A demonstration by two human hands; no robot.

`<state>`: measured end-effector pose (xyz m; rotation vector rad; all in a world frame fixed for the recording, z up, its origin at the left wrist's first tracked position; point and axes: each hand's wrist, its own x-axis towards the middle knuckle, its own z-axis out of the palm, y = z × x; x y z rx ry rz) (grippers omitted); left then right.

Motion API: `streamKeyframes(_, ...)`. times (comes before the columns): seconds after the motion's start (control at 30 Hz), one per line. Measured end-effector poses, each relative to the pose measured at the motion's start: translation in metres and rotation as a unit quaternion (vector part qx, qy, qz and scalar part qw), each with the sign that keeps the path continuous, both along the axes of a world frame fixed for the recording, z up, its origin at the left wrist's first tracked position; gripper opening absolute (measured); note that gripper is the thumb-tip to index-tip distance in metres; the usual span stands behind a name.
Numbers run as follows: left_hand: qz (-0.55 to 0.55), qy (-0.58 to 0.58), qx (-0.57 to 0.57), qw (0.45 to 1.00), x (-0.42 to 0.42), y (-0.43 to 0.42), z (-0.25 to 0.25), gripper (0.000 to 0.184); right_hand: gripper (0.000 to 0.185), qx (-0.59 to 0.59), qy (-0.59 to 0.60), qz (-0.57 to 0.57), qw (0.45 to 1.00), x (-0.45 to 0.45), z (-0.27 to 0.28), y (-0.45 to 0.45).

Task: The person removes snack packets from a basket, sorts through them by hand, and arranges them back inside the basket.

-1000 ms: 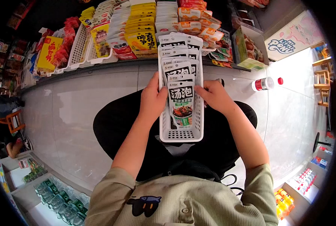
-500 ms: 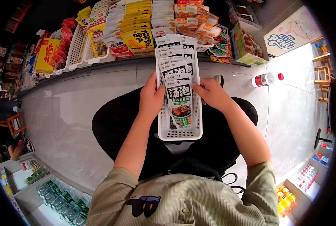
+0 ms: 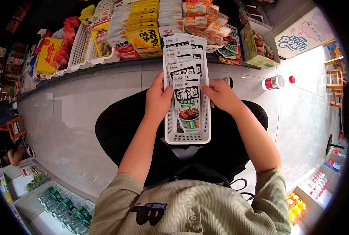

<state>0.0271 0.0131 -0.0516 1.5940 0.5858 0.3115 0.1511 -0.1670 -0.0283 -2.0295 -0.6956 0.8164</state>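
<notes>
A long white plastic basket [image 3: 188,138] with holes in its walls is held between my two hands, above my lap. Several black-and-white snack packets [image 3: 187,107] stand in it in overlapping rows, the front one showing a bowl of food. My left hand [image 3: 158,98] grips the basket's left wall, thumb at the rim. On the opposite wall, my right hand [image 3: 220,95] is closed the same way, with its thumb over the rim beside the front packet. The fingers under and behind the walls are partly hidden.
Ahead, a low shelf holds yellow snack packets [image 3: 145,39], orange packets [image 3: 205,19], another white basket [image 3: 79,49] and an open carton [image 3: 256,45]. A bottle with a red label [image 3: 274,83] lies on the tiled floor at right. Green-labelled bottles [image 3: 67,207] stand at lower left.
The basket and both hands have barely moved. The front packet's lettering and picture show slightly differently. My grip on both sides stays the same.
</notes>
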Motion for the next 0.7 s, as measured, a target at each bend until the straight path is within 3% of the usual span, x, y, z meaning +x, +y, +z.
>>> streamKeyframes(0.6,0.026,0.026,0.072,0.997,-0.003,0.001,-0.006,0.041,0.035,-0.008,0.058,-0.037,0.998,-0.003,0.007,0.001)
streamKeyframes(0.7,0.016,0.064,0.088,0.994,-0.005,0.001,0.004,0.045,0.035,-0.026,-0.002,-0.037,0.999,-0.004,0.009,0.002)
